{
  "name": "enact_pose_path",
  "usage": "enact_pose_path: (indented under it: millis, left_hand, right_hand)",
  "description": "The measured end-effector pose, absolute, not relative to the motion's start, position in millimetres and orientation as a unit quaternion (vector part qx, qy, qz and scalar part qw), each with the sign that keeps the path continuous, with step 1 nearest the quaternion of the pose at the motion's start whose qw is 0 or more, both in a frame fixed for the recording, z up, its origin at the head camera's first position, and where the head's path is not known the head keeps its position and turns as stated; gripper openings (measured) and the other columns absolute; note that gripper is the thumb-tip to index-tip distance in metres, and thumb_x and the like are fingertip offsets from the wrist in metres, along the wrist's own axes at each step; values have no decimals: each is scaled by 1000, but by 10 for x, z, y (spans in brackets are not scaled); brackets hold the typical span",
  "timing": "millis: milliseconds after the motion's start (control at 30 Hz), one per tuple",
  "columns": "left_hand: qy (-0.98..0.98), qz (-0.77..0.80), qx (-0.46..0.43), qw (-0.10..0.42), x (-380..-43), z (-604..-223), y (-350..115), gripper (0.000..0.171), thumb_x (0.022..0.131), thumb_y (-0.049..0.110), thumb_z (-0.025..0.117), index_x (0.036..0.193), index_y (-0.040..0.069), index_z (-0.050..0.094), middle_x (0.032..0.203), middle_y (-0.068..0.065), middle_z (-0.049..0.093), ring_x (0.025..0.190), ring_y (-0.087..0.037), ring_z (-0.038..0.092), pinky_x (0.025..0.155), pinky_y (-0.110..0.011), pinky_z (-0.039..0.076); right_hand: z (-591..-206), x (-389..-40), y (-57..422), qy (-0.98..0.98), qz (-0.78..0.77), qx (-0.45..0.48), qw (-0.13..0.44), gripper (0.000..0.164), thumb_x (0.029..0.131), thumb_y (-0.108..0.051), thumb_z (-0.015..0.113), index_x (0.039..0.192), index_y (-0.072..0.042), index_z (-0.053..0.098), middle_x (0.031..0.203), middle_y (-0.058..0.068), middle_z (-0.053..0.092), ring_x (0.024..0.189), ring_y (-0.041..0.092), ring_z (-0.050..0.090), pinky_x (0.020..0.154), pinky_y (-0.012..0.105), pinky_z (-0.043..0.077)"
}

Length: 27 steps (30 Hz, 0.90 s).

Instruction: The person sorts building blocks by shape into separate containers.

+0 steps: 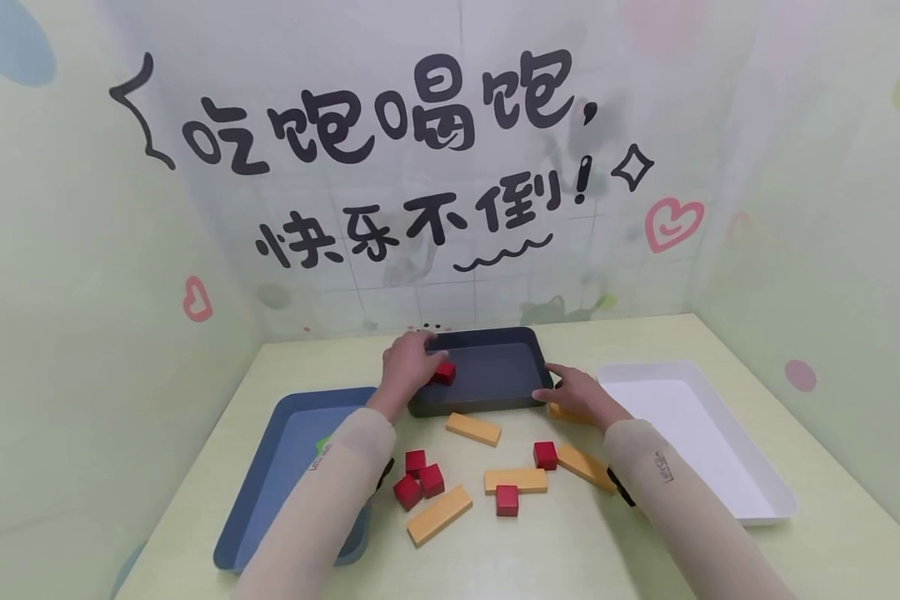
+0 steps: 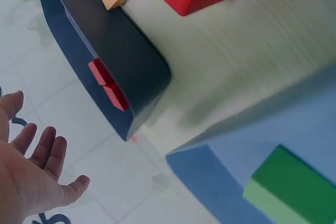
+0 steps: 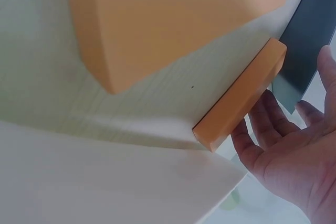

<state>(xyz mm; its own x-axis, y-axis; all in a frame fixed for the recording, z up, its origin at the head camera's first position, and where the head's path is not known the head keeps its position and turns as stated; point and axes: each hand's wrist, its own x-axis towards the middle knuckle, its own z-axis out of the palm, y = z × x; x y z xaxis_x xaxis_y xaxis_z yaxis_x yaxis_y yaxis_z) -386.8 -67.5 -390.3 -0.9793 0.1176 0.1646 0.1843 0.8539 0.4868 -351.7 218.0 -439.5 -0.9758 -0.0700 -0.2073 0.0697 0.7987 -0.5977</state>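
My left hand [image 1: 408,365] is over the left end of a dark grey tray [image 1: 480,408], with relaxed, spread fingers. Below it a red cube [image 1: 444,372] lies in the tray. The left wrist view shows two red cubes [image 2: 108,85] there, apart from the hand [image 2: 37,169]. At the tray's right end is my right hand [image 1: 579,392], its thumb and forefinger extended at the corner. In the right wrist view its lower fingers [image 3: 262,124] are right beside an orange block [image 3: 241,98], loosely bent.
In front of the dark tray lie several red cubes [image 1: 431,480] and orange blocks [image 1: 439,516]. A blue tray [image 1: 247,492] stands left, holding a green block [image 2: 289,187]. To the right is a white tray [image 1: 720,442]. A printed wall [image 1: 420,292] closes the back.
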Motion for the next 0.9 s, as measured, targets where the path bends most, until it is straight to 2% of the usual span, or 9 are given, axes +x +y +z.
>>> enact_pose_path:
  millis: [133, 333, 533, 900]
  left_hand:
    - [-959, -261, -101, 51, -3771, -3875, -741, 46, 93, 31, 70, 131, 6, 63, 127, -11, 64, 119, -31, 57, 100, -53, 42]
    - [-951, -283, -123, 28, -3605, -3948, -878, 44, 93, 27, 71, 129, 3, 64, 125, -16, 63, 113, -31, 59, 94, -49, 48]
    - [-941, -304, -147, 6, -3406, -4040, -1001, 43, 91, 21, 74, 127, 0, 64, 123, -17, 64, 114, -34, 59, 95, -47, 50]
    - [-938, -314, -146, -7, -3067, -4124, -1279, 40, 90, 19, 75, 125, 4, 66, 120, -14, 64, 113, -34, 59, 91, -48, 52]
  right_hand:
    - [-4395, -3522, 2183, 940, -321, 6, 112, 77, 93, -38, 69, 153, -5, 35, 138, 28, 51, 121, 40, 51, 107, 55, 38]
    - [-4378, -3529, 2172, 939, -325, 14, 111, 76, 92, -36, 71, 152, -6, 35, 138, 28, 51, 121, 41, 51, 107, 56, 38]
    - [-4356, -3518, 2149, 935, -337, 22, 109, 75, 92, -34, 71, 151, -7, 35, 136, 27, 52, 118, 39, 53, 106, 56, 39]
    - [-4375, -3554, 2156, 938, -328, 28, 110, 74, 90, -36, 73, 148, -5, 38, 132, 26, 54, 111, 37, 54, 103, 54, 42]
